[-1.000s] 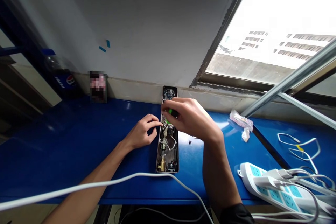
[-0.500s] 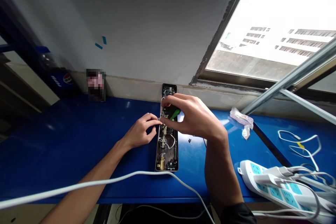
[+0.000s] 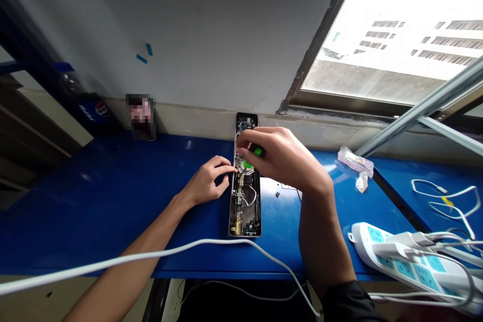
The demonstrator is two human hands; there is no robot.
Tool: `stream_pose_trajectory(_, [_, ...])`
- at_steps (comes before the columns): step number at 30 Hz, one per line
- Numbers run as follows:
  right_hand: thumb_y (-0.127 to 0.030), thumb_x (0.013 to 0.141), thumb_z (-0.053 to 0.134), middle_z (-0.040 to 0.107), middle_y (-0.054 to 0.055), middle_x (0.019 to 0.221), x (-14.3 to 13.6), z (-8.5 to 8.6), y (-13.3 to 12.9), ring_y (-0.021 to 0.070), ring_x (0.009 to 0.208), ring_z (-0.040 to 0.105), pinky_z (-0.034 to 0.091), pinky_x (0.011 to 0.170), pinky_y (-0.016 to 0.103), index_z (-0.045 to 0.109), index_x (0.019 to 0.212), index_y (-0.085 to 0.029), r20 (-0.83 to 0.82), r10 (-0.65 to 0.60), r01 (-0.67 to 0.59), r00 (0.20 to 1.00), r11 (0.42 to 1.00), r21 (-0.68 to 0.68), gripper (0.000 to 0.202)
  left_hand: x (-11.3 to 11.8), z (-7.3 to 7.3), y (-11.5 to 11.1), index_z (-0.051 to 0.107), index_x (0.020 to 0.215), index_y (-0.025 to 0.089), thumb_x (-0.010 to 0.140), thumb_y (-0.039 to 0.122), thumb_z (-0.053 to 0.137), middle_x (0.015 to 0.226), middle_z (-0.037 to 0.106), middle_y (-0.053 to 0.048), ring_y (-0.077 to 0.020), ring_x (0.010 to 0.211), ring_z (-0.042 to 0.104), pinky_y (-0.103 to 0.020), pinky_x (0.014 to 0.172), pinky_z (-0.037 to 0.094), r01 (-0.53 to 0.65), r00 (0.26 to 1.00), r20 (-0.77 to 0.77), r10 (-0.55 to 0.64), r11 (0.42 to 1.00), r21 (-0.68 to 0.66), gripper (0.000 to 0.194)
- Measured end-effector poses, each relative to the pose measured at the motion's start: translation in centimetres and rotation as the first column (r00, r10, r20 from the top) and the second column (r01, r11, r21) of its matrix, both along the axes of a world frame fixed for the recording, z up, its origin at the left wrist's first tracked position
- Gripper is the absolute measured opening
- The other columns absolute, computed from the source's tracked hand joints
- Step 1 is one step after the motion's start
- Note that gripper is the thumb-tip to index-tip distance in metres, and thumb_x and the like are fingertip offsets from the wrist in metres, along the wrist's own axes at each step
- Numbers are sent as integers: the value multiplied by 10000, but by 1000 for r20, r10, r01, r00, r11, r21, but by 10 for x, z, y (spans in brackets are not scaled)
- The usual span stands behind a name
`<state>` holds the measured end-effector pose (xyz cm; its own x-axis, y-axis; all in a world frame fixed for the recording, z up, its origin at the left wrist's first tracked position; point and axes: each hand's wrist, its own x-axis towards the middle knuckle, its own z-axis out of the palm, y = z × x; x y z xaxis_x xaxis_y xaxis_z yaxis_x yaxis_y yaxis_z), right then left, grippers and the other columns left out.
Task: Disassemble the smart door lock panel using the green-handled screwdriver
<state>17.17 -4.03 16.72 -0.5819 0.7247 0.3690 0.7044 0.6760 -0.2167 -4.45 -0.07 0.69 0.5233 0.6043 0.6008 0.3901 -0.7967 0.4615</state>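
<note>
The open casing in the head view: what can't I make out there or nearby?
Head view:
Casing: part of its inside, behind the right hand.
Green-and-black tool: partly covered by that hand's fingers.
Dark bits: too small to identify.
White cable: cut off by the left edge.

Since half a second ago, the right hand (image 3: 283,156) has curled its thumb back, away from the left hand (image 3: 209,179).

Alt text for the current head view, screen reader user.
The right hand holds a green-and-black tool over a long, open housing with exposed wiring on a blue table; the left hand has its index fingertip at the housing's left edge. A white power strip lies at right.
</note>
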Motion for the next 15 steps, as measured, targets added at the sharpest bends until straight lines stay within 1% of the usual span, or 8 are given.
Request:
stream_pose_trajectory(2, [-178,928,580,745,51,1053,1,0,-1,161,848,653,463,752,285,687,1186,-203,14,16,-16,1000,1000,-16,281,0,1,0,727,1124,186,912,80,583,1113,679,-75,-210,1021,655,-355,917,567,1,1000,-3,-2,1000,-8,277])
stream_pose_trajectory(4, [-197,888,633,743,63,1120,2,1,-1,181,895,669,473,764,292,665,1252,-210,21,29,-28,999,999,-34,365,1,1,0,723,1114,181,913,84,582,1114,677,-79,-212,1018,654,-358,912,568,2,1000,-4,-2,1000,-11,263])
stream_pose_trajectory(6, [-292,930,651,749,64,1096,2,1,-1,181,874,673,477,757,297,681,1211,-208,13,22,-21,1000,999,-40,295,1,0,0,723,1114,184,911,87,585,1121,678,-80,-217,1037,652,-364,926,567,3,1000,-6,-3,1000,-15,263])
stream_pose_trajectory(8, [-351,989,610,756,60,1040,3,1,0,173,839,670,476,748,299,701,1141,-199,2,9,-9,1000,999,-34,233,0,-1,1,726,1123,193,910,87,589,1123,679,-76,-220,1056,650,-371,947,565,4,1000,-4,-4,1000,-16,275])
stream_pose_trajectory(10, [-295,1010,568,759,60,1045,4,0,1,174,856,674,477,756,300,699,1154,-198,-2,13,-13,1000,1000,-23,217,0,-1,1,728,1137,201,909,86,589,1117,677,-72,-217,1053,649,-373,952,564,4,1000,-3,-4,1000,-20,291])
stream_pose_trajectory(12, [-219,963,586,754,66,1098,4,-1,1,184,896,679,481,766,300,668,1252,-205,0,33,-33,999,999,-23,301,0,-1,1,726,1143,200,908,83,588,1109,673,-71,-211,1031,648,-366,937,565,7,1000,-8,-7,1000,-27,297])
stream_pose_trajectory(14, [-219,911,636,744,74,1142,5,-1,1,194,920,679,485,773,302,638,1318,-210,5,41,-41,999,999,-28,407,0,0,1,721,1137,191,906,80,587,1107,672,-73,-208,1017,648,-357,918,566,9,1000,-6,-9,1000,-29,289])
stream_pose_trajectory(15, [-253,906,661,743,76,1139,6,-1,1,195,912,678,485,769,304,642,1312,-209,5,36,-36,999,999,-26,410,0,0,1,721,1131,187,905,80,587,1106,672,-74,-207,1014,649,-354,914,566,9,1000,-2,-9,1000,-28,284])
